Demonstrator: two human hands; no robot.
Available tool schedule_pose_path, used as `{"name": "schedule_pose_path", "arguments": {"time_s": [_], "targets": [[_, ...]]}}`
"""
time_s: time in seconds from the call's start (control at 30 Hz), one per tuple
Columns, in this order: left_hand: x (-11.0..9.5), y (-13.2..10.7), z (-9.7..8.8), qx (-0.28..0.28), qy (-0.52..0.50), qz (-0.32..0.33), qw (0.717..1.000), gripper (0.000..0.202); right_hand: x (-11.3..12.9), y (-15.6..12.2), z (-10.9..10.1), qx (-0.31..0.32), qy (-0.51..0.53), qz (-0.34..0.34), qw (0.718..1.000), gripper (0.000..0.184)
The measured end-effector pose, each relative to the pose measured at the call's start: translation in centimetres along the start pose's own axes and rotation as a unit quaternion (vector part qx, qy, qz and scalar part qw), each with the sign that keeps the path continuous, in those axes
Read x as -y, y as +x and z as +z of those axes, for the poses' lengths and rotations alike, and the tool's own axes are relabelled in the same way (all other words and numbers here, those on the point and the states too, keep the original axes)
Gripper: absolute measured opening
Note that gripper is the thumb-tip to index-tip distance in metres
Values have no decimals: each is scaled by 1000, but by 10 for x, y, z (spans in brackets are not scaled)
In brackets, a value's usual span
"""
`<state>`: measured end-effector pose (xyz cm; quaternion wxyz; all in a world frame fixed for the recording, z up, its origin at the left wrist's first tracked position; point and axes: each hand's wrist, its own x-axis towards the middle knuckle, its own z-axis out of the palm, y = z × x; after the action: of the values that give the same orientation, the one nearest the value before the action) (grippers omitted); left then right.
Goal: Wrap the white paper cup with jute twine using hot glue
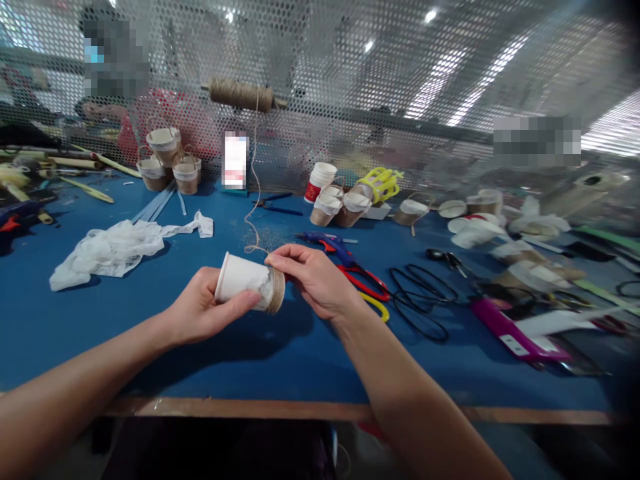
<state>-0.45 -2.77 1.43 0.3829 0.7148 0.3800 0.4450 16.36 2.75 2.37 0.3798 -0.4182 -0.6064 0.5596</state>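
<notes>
My left hand is closed round a white paper cup held on its side above the blue table. Brown twine is wound around the cup's base end. My right hand pinches the twine at that end, fingers pressed to the cup's bottom. The twine strand runs up from the cup to a twine spool mounted on the perforated metal screen at the back.
A crumpled white plastic bag lies left. A blue glue gun, red and yellow scissors and a black cable lie right. Twine-wrapped cups and more cups stand at the back. A person sits behind the screen.
</notes>
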Motion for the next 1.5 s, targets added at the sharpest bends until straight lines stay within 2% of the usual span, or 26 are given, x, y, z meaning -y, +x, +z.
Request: {"name": "schedule_pose_path", "arguments": {"time_s": [0.13,0.2,0.27,0.33,0.43,0.5,0.57,0.67,0.73,0.77,0.83,0.97,1.17,1.33,1.5], "targets": [[4,2,-1,-33,-6,-27,999,14,2,1,-3,-63,-65,-26,996,25],[7,4,-3,-55,5,-23,998,16,6,-1,-4,-39,-54,-31,997,30],[11,6,-4,-59,29,-7,998,18,9,-5,-4,11,-48,-30,998,30],[13,7,-6,-45,60,16,997,18,11,-7,-4,44,-49,-27,997,24],[15,8,-9,-24,63,27,997,15,10,-8,-4,49,-41,-13,998,18],[15,10,-10,-18,13,-5,1000,12,9,-7,-3,44,-46,-12,998,17],[16,13,-10,-22,-90,-74,993,14,9,-7,-2,37,-80,-33,996,17],[17,17,-11,-40,-278,-173,944,22,11,-10,1,26,-165,-92,982,15],[18,19,-11,-56,-346,-207,913,23,13,-12,3,29,-197,-118,973,14],[18,20,-11,-63,-355,-215,907,22,13,-13,4,33,-202,-122,971,13],[20,20,-10,-82,-343,-209,912,18,13,-14,6,33,-199,-123,972,13],[24,17,-9,-113,-268,-153,945,16,12,-13,7,22,-200,-122,972,12],[21,14,-7,-97,-162,-122,974,18,11,-15,11,-24,-238,-126,963,11],[20,11,-6,-83,-102,-113,985,20,12,-17,12,-29,-250,-121,960,11],[21,11,-7,-89,-99,-113,985,20,12,-16,11,-22,-235,-114,965,12]]}}
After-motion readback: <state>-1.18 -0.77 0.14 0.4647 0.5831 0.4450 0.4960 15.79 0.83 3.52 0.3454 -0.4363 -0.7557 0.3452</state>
